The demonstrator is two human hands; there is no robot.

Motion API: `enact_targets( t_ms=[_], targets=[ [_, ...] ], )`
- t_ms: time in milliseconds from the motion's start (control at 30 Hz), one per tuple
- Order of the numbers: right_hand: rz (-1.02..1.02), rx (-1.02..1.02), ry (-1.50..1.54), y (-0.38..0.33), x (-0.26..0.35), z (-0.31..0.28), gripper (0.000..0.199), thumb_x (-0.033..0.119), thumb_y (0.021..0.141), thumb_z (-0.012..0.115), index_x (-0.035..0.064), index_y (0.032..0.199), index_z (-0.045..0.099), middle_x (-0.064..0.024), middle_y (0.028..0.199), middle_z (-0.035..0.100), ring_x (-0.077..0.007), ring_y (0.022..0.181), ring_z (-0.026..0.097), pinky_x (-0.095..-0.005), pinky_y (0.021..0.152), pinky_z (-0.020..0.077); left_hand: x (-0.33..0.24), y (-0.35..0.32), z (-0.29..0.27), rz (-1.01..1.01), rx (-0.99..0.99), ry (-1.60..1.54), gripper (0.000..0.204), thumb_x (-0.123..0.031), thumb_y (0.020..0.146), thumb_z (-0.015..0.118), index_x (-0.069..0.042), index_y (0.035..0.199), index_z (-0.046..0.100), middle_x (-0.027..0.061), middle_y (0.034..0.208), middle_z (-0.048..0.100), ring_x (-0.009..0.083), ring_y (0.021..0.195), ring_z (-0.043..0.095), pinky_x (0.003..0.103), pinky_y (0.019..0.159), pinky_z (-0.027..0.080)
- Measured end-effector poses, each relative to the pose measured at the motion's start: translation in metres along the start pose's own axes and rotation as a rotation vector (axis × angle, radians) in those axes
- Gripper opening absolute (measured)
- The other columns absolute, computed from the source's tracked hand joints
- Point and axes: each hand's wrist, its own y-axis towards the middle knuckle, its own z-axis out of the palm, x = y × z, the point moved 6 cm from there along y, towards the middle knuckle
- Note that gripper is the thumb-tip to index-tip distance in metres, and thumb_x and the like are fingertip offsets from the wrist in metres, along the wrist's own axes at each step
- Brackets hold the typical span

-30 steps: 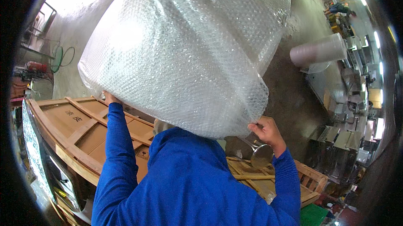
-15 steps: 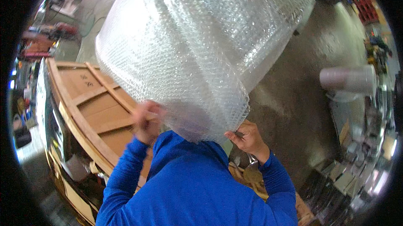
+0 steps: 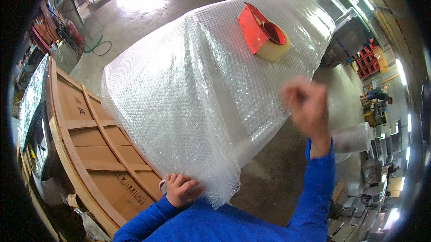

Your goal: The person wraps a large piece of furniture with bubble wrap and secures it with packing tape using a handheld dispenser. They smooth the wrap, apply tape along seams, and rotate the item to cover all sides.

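Note:
A large object under clear bubble wrap point(image 3: 166, 89) stretches in front of me, its shape hidden by the layers. My left hand point(image 3: 183, 190) is closed at the near end, its curled fingers on the loose edge of the wrap close to my body. My right hand point(image 3: 307, 107) is raised over the right side of the wrapped object, apart from the wrap and smeared by motion. Farther up, a red tape dispenser point(image 3: 256, 28) with a roll of clear packing tape point(image 3: 276, 49) lies on top of the wrap, beyond my right hand.
A wooden-framed cardboard crate point(image 3: 96, 143) stands along the left, against the wrapped object. A roll of bubble wrap point(image 3: 354, 137) is on the right. Red bins point(image 3: 368, 62) stand farther back right, with a person point(image 3: 379, 94) near them. A cable point(image 3: 101, 48) lies on the floor at left.
My right hand has let go of the wrap's near corner and moved up and to the right. My left hand is now lower, at the near edge. The view has tilted up, bringing the tape dispenser into sight.

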Motion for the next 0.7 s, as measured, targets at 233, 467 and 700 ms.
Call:
enact_targets(
  t_ms=[233,467,700],
  targets=[
    [0.12,-0.14,-0.883,0.156,-0.012,0.052,0.035,0.034,0.099,0.062,-0.0003,0.107,0.062,-0.0243,0.09,0.071,-0.0446,0.094,0.071,-0.054,0.082,0.0555,-0.002,0.007,-0.006,-0.02,0.035,-0.066,0.043,-0.041,0.065,0.091,-0.023,0.1,0.074,-0.0001,0.09,0.063,0.0221,0.081,0.055,0.04,0.076,0.036],
    [-0.046,-0.272,-0.75,0.12,-0.028,0.04,0.035,0.021,0.101,0.056,-0.0015,0.128,0.058,-0.0281,0.118,0.066,-0.0434,0.103,0.068,-0.0533,0.089,0.0547,-0.004,0.002,-0.006,-0.034,-0.008,-0.006,0.048,-0.043,0.066,0.091,-0.021,0.104,0.072,0.0009,0.092,0.063,0.024,0.086,0.056,0.041,0.078,0.037],
    [0.179,-0.741,0.342,-0.106,-0.046,-0.053,0.049,0.029,0.104,0.054,-0.0028,0.142,0.053,-0.0171,0.136,0.061,-0.0269,0.121,0.062,-0.0426,0.106,0.0495,-0.017,-0.011,-0.002,-0.117,-0.158,0.039,0.056,-0.042,0.069,0.089,-0.02,0.117,0.069,0.0051,0.107,0.058,0.0269,0.102,0.053,0.044,0.092,0.038]
  ],
)
